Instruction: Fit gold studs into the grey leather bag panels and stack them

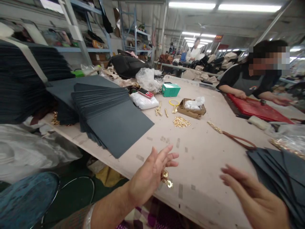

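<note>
Head view. We note the left hand raised over the near edge of the tabletop, fingers spread and loosely curved, palm turned toward the right. A small cluster of gold metal fittings sits against its palm side below the fingers; the hand is not closed over them, and we cannot tell whether the fittings hang from the fingers or rest on the tabletop just behind the hand.

The right hand is also open, fingers stretched out toward the left and held apart, palm down above the tabletop. It holds nothing. Its outer edge lies just beside a fan of dark grey sheets at the right edge of the picture; contact cannot be confirmed. The two hands are well apart from each other.

Further back we record a larger fanned stack of dark grey sheets on the left of the tabletop, a loose pile of gold fittings near the middle, a brown strap with a gold chain end, a small cardboard tray and a green box. Another person leans over a red sheet at the far right.
</note>
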Action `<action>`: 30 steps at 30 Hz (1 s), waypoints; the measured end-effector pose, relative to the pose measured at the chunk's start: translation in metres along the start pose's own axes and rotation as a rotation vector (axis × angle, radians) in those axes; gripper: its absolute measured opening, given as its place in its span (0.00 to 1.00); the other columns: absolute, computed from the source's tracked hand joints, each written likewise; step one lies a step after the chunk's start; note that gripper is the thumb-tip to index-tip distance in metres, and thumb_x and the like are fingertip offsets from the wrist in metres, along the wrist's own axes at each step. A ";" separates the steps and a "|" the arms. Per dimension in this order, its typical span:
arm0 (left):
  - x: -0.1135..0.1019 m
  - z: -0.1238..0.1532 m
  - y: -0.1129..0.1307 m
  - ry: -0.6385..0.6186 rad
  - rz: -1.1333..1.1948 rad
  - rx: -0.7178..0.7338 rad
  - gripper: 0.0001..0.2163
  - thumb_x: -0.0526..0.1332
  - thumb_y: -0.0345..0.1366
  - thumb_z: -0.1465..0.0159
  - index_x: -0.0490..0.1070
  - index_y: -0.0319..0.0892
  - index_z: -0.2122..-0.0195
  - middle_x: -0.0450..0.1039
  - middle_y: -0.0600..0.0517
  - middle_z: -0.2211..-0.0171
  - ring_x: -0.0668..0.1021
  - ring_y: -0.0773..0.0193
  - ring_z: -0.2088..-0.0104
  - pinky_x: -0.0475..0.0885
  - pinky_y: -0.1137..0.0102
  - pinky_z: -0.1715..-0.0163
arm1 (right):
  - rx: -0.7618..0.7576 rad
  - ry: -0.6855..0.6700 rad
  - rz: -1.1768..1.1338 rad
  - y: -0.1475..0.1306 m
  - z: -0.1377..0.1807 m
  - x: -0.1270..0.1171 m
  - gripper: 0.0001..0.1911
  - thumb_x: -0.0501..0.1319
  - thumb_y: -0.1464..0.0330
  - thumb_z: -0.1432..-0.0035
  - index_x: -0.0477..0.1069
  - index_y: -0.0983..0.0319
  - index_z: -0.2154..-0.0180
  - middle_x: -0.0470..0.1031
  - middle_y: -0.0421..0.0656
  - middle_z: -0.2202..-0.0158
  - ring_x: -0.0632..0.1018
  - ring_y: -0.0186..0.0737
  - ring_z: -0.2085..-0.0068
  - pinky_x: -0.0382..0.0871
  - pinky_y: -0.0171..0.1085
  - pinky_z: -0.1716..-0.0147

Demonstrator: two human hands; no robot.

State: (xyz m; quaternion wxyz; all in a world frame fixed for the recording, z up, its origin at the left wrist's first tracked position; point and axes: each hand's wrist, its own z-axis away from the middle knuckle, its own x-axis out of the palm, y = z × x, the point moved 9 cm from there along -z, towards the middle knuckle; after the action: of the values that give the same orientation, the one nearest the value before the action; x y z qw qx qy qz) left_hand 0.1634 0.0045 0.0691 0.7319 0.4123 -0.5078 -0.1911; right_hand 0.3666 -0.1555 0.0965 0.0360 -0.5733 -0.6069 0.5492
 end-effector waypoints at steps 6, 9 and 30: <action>-0.007 0.003 0.002 -0.032 -0.040 -0.001 0.42 0.38 0.67 0.39 0.41 0.43 0.32 0.50 0.40 0.33 0.57 0.55 0.35 0.44 0.58 0.38 | -0.662 -0.434 -0.194 -0.145 0.027 0.111 0.15 0.55 0.77 0.38 0.73 0.60 0.53 0.79 0.45 0.57 0.80 0.36 0.57 0.77 0.32 0.59; -0.018 0.007 0.003 -0.016 -0.101 -0.052 0.41 0.41 0.67 0.39 0.42 0.44 0.32 0.50 0.40 0.33 0.58 0.53 0.35 0.51 0.58 0.39 | -0.799 -0.577 -0.170 -0.170 0.031 0.129 0.19 0.53 0.80 0.38 0.72 0.60 0.50 0.78 0.47 0.53 0.78 0.36 0.52 0.76 0.33 0.55; -0.060 0.012 0.007 0.061 0.117 -0.158 0.39 0.41 0.63 0.36 0.44 0.39 0.32 0.60 0.38 0.38 0.70 0.50 0.43 0.59 0.57 0.42 | -0.715 -0.932 -0.146 -0.192 0.023 0.198 0.08 0.56 0.74 0.38 0.72 0.59 0.65 0.76 0.42 0.66 0.77 0.36 0.65 0.73 0.35 0.65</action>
State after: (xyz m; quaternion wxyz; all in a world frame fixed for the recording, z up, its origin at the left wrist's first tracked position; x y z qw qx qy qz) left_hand 0.1266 0.0455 0.0419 0.7873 0.3285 -0.4917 -0.1747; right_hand 0.1577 0.0258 0.1080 -0.3923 -0.2049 -0.7439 0.5007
